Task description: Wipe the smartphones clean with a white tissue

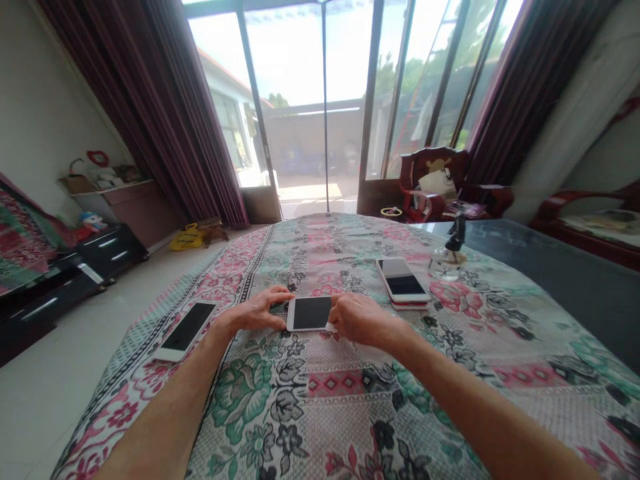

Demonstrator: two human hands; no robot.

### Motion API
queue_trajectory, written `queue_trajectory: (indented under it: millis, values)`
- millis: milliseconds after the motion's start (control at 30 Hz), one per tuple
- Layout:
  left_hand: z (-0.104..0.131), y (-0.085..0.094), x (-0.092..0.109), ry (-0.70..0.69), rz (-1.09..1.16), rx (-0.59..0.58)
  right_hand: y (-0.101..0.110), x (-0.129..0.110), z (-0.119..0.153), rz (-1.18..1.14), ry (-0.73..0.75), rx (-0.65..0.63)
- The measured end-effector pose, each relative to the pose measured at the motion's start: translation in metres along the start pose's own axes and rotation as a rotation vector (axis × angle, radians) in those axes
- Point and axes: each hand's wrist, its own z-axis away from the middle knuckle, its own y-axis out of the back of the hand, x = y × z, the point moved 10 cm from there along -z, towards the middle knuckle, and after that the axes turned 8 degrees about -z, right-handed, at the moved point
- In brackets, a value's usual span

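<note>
Work on the middle phone [310, 313] looks unfinished, left hand [261, 311] in a wide grip at its end, right hand [361, 320] pinching something white [331, 327].

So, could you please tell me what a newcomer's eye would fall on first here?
Probably the bright window at the back, framed by dark purple curtains. Next, the white phone lying on the flowered tablecloth, with the left hand at one end and the right hand at the other.
</note>
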Motion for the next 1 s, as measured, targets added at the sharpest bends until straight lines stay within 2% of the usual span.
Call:
queue_trajectory:
  millis: [300, 433, 733, 867, 1000]
  values:
    - [0.000, 0.000, -0.001, 0.016, -0.032, 0.004, -0.007, -0.015, -0.005, 0.049, 0.077, 0.087]
    - [-0.001, 0.001, 0.001, 0.000, -0.002, 0.001, -0.013, -0.021, -0.010, 0.041, 0.078, 0.109]
    - [-0.002, 0.001, 0.001, -0.042, 0.026, 0.028, -0.036, -0.044, -0.025, 0.011, 0.201, 0.160]
    - [-0.002, 0.000, -0.001, -0.023, 0.015, 0.024, -0.028, -0.037, -0.022, -0.004, 0.149, 0.103]
    - [-0.002, 0.000, -0.002, -0.010, 0.021, 0.022, -0.009, -0.015, -0.011, -0.043, 0.050, 0.011]
